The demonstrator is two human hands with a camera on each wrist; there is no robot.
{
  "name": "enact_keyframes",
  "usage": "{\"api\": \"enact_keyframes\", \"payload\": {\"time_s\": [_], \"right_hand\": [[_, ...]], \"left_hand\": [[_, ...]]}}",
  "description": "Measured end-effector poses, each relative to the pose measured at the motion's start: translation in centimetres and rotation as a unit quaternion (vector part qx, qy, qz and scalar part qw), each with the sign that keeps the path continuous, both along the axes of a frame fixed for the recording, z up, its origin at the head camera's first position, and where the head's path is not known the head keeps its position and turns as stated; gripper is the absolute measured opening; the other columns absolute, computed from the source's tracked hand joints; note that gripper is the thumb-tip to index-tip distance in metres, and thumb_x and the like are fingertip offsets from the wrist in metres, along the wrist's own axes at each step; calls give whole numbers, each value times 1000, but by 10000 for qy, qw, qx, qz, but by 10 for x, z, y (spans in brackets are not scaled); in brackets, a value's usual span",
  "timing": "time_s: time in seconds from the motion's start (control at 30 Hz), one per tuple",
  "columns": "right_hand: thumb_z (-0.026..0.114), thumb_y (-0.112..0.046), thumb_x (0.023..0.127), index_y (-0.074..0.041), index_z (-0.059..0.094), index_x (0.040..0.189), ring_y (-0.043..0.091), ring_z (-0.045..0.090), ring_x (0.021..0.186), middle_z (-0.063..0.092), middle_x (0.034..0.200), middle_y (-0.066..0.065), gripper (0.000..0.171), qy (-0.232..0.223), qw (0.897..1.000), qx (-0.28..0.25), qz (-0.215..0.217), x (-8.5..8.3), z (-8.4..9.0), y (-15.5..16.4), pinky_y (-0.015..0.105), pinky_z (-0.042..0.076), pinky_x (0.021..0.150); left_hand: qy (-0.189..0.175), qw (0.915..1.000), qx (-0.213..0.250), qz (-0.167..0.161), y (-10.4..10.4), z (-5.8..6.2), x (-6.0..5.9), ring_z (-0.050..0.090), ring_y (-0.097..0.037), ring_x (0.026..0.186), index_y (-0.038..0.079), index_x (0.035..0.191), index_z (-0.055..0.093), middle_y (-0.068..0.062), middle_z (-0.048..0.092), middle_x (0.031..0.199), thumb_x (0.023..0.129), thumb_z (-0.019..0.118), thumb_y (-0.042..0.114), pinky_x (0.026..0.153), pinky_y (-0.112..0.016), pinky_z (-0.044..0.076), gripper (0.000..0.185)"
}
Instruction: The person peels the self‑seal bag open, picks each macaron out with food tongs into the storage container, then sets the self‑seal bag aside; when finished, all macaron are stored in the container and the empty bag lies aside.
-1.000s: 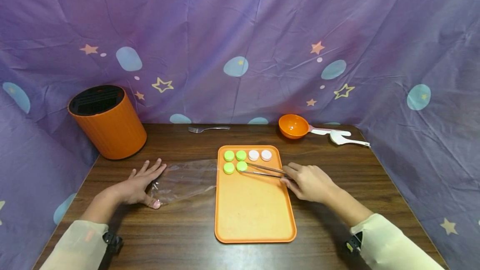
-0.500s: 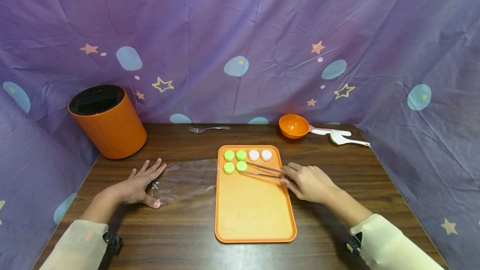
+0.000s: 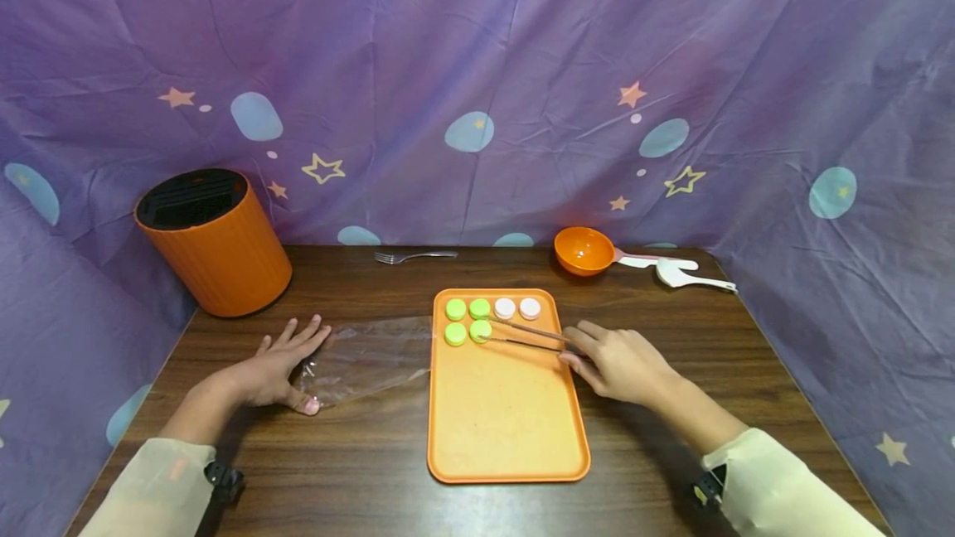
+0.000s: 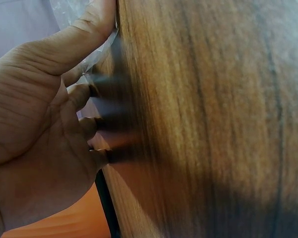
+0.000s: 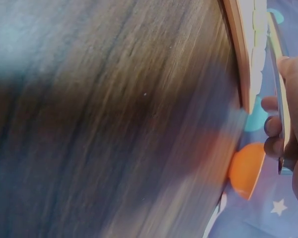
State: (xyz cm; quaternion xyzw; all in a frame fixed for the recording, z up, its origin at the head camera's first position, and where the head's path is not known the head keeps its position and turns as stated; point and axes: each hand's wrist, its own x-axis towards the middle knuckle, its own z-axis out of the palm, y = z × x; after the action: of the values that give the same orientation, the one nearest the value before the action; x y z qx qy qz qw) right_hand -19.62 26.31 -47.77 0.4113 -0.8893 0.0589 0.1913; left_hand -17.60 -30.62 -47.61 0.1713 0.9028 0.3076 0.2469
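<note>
An orange tray (image 3: pixel 507 429) lies in the middle of the wooden table. Three green caps (image 3: pixel 455 310) and two white caps (image 3: pixel 505 308) sit at its far end. My right hand (image 3: pixel 619 365) grips metal tweezers (image 3: pixel 525 336) by the tray's right edge; their tips are at the near-right green cap (image 3: pixel 481 330). The tweezers (image 5: pixel 279 99) also run past my right hand's fingers (image 5: pixel 273 126) in the right wrist view. My left hand (image 3: pixel 272 367) rests flat, fingers spread, on the left end of a clear plastic bag (image 3: pixel 369 359), thumb (image 4: pixel 84 34) pressing it.
An orange cylindrical bin (image 3: pixel 212 240) stands at the back left. A fork (image 3: pixel 414 256) lies at the back edge. An orange bowl (image 3: pixel 584 250) and a white spoon (image 3: pixel 690 276) are at the back right. Purple star-patterned cloth surrounds the table.
The tweezers and my right hand have shifted slightly away from me at the green cap. My left hand has not moved.
</note>
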Motion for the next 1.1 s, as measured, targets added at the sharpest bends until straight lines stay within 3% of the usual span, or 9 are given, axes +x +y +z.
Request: {"api": "enact_keyframes", "payload": {"time_s": [0.23, 0.53, 0.83, 1.1], "right_hand": [[82, -28, 98, -6, 77, 121, 9, 60, 61, 71, 95, 0, 33, -77, 9995, 7, -304, 6, -1, 13, 36, 56, 52], [85, -26, 96, -3, 74, 124, 16, 70, 68, 75, 104, 7, 38, -239, 9975, -90, -656, 16, -1, 29, 42, 60, 57], [81, -33, 101, -5, 69, 126, 6, 49, 63, 60, 94, -1, 39, -706, 9867, -161, -1457, 26, -1, 45, 30, 44, 50], [68, -29, 110, -2, 64, 129, 24, 68, 72, 70, 112, 13, 34, -1017, 9720, -322, -2092, 36, -5, 62, 46, 56, 55]], "left_hand": [[153, 9998, 78, -73, -4, -6, -2, -21, -61, 164, 6, 177, 18, -26, -9, 184, 75, 92, 55, 122, -86, -17, 136], [76, 9999, -141, -7, 2, 4, 0, -19, -64, 163, -2, 175, 17, -33, -7, 182, 77, 97, 32, 123, -87, -15, 130], [4, 9999, -138, 2, 2, 5, 2, -20, -63, 163, -1, 175, 17, -32, -9, 182, 78, 96, 37, 123, -87, -16, 132], [-14, 9999, -128, -7, 2, 4, 1, -20, -63, 163, -1, 175, 17, -32, -8, 182, 77, 97, 38, 123, -87, -16, 133]]}}
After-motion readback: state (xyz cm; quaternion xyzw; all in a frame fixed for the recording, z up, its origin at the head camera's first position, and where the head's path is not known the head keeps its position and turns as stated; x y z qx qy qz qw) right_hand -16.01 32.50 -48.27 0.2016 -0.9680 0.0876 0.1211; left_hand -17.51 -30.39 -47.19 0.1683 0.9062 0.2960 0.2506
